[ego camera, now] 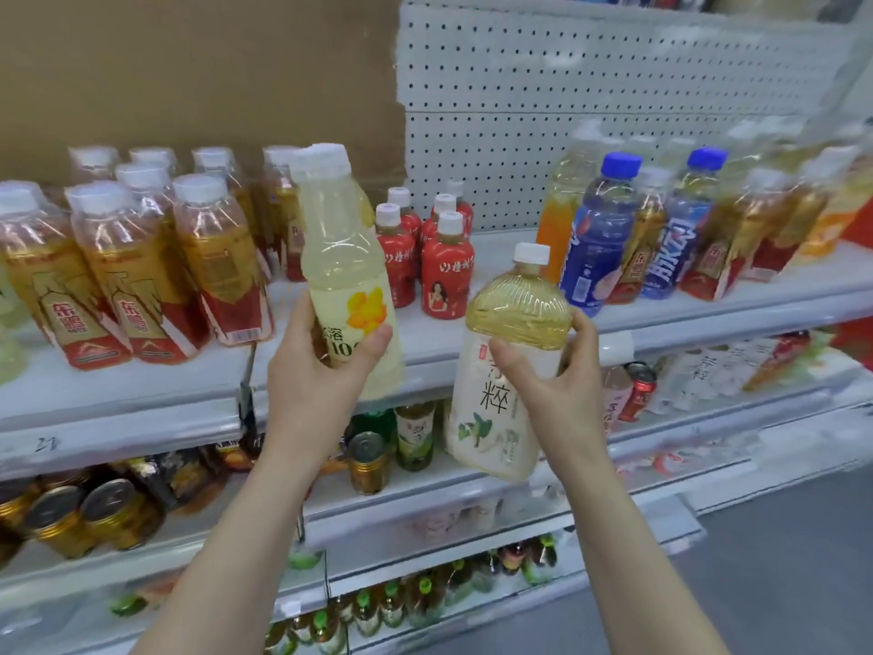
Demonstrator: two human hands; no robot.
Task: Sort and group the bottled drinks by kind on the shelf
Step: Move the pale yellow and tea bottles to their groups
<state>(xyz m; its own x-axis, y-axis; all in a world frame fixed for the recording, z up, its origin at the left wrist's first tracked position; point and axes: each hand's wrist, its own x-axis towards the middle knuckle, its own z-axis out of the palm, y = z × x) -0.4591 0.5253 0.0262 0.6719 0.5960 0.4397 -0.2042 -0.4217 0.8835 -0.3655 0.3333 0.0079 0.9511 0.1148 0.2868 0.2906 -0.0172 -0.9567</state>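
at the far left of the top shelf (439, 342) stands a block of amber drinks (141, 276) with white caps and red-and-gold labels, packed close. the left hand (316, 371) grasps a pale yellow bottle (340, 238) round its lower label, thumb in front, holding it upright in the air before the shelf. it holds cloudy lemon-coloured liquid under a white cap. behind it, a cluster of small red bottles (446, 271) stands mid-shelf. the right hand (557, 375) is wrapped round the waist of a tea bottle (491, 418), slightly tilted, golden liquid above a white label with leaves. it too is off the shelf, lower than the first. further right stand an orange drink (555, 229) and two blue bottles (597, 238) with blue caps, more amber ones mixed among them. the shelf below carries gold cans (89, 512). behind – a brown board (189, 78) on the left, white pegboard (567, 87) on the right; grey floor (803, 560) at lower right.
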